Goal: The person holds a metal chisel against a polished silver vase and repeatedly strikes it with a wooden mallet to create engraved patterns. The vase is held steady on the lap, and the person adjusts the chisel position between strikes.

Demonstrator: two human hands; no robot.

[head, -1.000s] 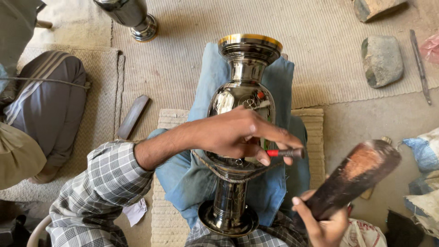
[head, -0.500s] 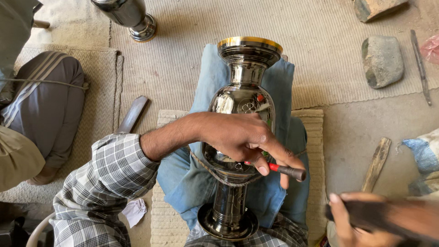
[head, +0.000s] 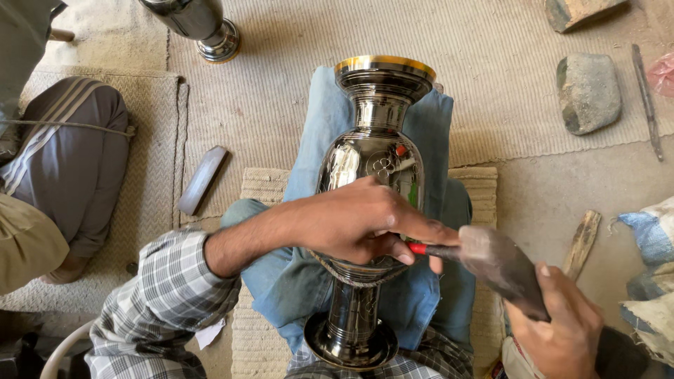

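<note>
A shiny dark metal vase (head: 371, 161) with a gold rim lies lengthwise along my lap, cushioned on blue cloth (head: 319, 119). My left hand (head: 358, 221) rests on the vase's belly and pinches a small chisel with a red band (head: 430, 249) against the metal. My right hand (head: 562, 323) grips a worn dark mallet (head: 502, 263), whose head meets the chisel's end. The vase's foot (head: 351, 340) sits close to my body.
Another person sits at the left, leg in grey trousers (head: 67, 154). A second metal vase (head: 200, 24) stands at the top. A dark flat bar (head: 202, 179), two stones (head: 588, 91), a thin metal rod (head: 646, 98), a wooden stick (head: 581, 242) and woven mats lie around.
My right hand swung the mallet down from a raised position at the lower right onto the chisel's end. My left hand stayed on the vase holding the chisel.
</note>
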